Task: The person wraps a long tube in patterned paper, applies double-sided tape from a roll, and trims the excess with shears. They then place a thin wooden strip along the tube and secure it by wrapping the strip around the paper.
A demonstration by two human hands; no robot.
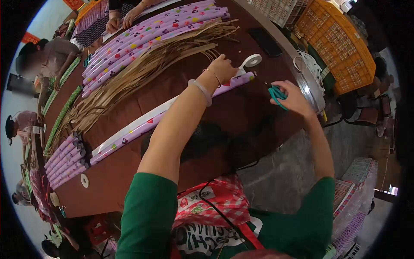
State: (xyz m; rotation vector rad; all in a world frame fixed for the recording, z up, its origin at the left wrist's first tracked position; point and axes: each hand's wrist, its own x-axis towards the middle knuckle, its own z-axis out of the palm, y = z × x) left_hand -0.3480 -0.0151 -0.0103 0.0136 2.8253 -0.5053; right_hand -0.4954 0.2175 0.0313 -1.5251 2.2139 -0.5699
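A long tube of purple patterned wrapping paper (142, 125) lies along the table, with a white strip beside its far edge. My left hand (223, 71) is closed at the tube's right end, its fingers on white tape that runs to a tape roll (252, 60); the fingertips are partly hidden. Off the same end, my right hand (295, 98) grips teal-handled scissors (278, 97) by the loops. The blades point toward the tube and look thin and dark against the table.
Long brown strips (142, 71) and several purple tubes (151, 34) lie farther back. A dark phone (265, 42) rests near the table's far edge. Short purple rolls (67, 162) and another tape roll (84, 180) are at left. Orange crates (334, 43) stand right; a co-worker's hands (120, 20) work opposite.
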